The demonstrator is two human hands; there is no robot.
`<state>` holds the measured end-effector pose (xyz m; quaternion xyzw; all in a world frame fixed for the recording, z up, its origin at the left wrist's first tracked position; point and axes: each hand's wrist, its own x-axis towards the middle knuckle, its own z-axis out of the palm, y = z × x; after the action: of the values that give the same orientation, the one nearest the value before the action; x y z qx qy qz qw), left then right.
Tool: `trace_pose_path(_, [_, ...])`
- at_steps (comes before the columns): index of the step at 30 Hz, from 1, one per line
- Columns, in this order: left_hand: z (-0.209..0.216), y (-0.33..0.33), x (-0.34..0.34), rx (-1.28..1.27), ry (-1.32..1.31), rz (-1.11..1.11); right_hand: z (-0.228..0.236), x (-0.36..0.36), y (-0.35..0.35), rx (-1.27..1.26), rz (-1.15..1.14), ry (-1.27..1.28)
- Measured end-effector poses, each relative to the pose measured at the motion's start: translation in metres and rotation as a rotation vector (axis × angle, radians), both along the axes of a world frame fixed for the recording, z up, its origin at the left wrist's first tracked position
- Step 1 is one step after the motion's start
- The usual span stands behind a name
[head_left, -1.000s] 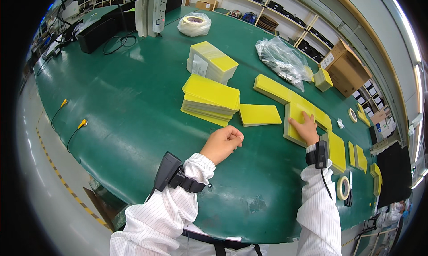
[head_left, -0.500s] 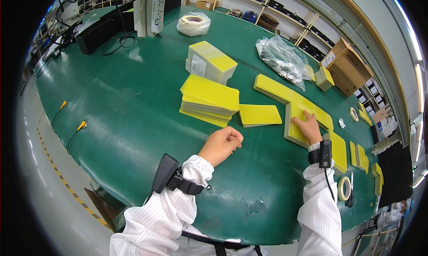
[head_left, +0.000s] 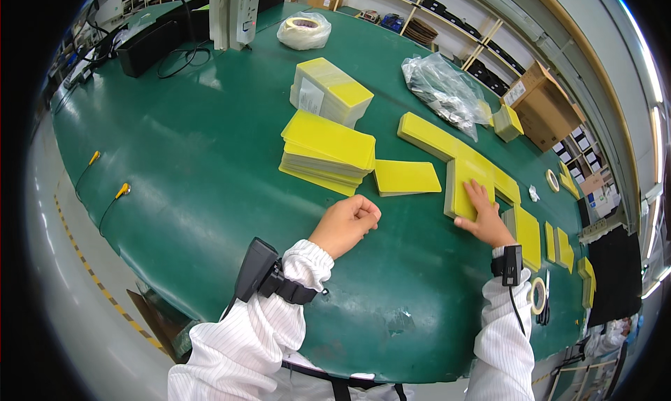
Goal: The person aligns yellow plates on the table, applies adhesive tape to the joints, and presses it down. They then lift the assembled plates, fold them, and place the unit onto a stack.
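Note:
My left hand [head_left: 344, 226] hovers over the green table with its fingers curled together, and nothing shows in it. It is just in front of a tall stack of yellow rectangular sheets [head_left: 328, 141], whose edges are uneven. Right of that lies a low, thin pile of the same sheets [head_left: 409, 177]. My right hand [head_left: 488, 221] is open, fingertips resting on the near part of a neat yellow stack [head_left: 467, 170], with the thumb at its front edge. A long yellow stack [head_left: 426, 134] runs behind it, and another stack [head_left: 528, 237] stands right of my hand.
A taller sheet stack [head_left: 332, 90] with a white label stands farther back. Beyond are a bagged tape roll [head_left: 304, 31], a clear plastic bag [head_left: 444, 86] and a cardboard box [head_left: 542, 104]. Near my right wrist lie a tape roll [head_left: 537, 295] and scissors [head_left: 544, 309].
My right hand has drawn back toward me along the yellow stack, and its fingers now point away across the top. My left hand has hardly moved.

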<state>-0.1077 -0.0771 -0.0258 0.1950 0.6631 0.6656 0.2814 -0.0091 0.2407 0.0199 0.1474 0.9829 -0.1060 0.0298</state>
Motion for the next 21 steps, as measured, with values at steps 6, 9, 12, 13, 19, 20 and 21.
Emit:
trace_pose_path(6, [-0.001, 0.000, -0.003, -0.010, 0.009, -0.040, -0.009, 0.032, 0.002, 0.245, 0.326, 0.068])
trace_pose_path(9, [-0.004, 0.000, -0.002, -0.009, 0.005, -0.021, 0.001, 0.039, -0.004, 0.279, 0.355, 0.203])
trace_pose_path(12, [-0.004, 0.001, -0.001, 0.007, 0.005, -0.005, 0.010, 0.036, -0.005, 0.303, 0.320, 0.354])
trace_pose_path(13, [-0.004, 0.000, -0.001, 0.015, 0.002, -0.002, 0.008, 0.031, -0.007, 0.260, 0.235, 0.428])
trace_pose_path(19, [-0.005, 0.000, -0.002, -0.019, 0.010, -0.037, -0.008, 0.002, 0.011, 0.333, 0.177, 0.512])
trace_pose_path(20, [-0.006, 0.001, -0.002, -0.019, 0.014, -0.037, -0.010, 0.000, 0.012, 0.357, 0.145, 0.455])
trace_pose_path(21, [-0.006, 0.000, -0.001, -0.016, 0.007, -0.034, -0.013, -0.003, 0.012, 0.375, 0.118, 0.399])
